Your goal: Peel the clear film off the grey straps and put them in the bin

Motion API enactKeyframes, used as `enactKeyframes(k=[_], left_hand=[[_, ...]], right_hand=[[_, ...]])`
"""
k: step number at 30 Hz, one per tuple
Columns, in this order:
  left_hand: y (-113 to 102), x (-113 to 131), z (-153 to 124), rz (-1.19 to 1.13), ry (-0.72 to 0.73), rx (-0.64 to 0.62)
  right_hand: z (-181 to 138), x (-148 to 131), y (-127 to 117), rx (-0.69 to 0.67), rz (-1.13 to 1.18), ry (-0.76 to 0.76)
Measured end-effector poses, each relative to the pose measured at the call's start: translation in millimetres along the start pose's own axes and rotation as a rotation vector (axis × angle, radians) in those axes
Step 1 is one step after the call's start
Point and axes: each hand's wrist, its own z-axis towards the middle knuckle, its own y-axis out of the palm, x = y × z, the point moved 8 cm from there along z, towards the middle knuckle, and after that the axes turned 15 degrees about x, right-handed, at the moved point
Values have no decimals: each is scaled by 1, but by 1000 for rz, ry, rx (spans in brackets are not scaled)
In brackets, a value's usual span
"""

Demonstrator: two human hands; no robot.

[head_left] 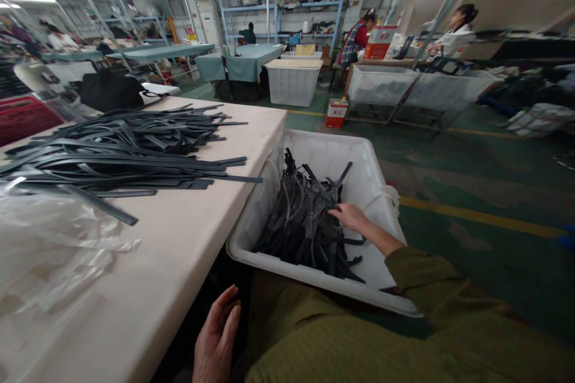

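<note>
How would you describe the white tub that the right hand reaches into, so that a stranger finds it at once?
Start from the long cream table on the left, which bears a heap of flat dark strips. Against its right edge, on the green floor, stands a white plastic tub with the right hand inside. Unlike the other white tubs farther back, it holds a tangle of shorter dark strips.

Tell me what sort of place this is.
Probably a factory or workshop floor. A pile of dark straps lies on a long table, the right hand reaches into a white bin of more straps, and other people sit at work tables under strip lights.
</note>
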Motion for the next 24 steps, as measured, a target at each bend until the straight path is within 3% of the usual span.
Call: enactKeyframes(k=[5,9,12,15,18,20,22,24], left_hand=[[0,-4,-1,-51,-7,-17],[-5,-8,0,-92,-16,-6],[-10,-12,1,-78,-16,12],[-10,-12,-1,-74,-18,13],[-7,-10,-7,-54,-16,-17],[-6,-7,-9,-33,2,-49],[-7,-5,-9,-22,17,-77],[-12,-4,-8,-18,17,-77]], right_hand=[[-44,-41,41,-362,95,-115],[-67,-86,23,-569,233,-171],[-82,-122,-33,-719,379,-240],[-100,-167,-126,-786,724,-443],[-104,-186,-220,-526,869,-542],[-109,-186,-266,-336,864,-594],[-115,-177,-292,-245,806,-614],[-113,-160,-296,-278,758,-537]])
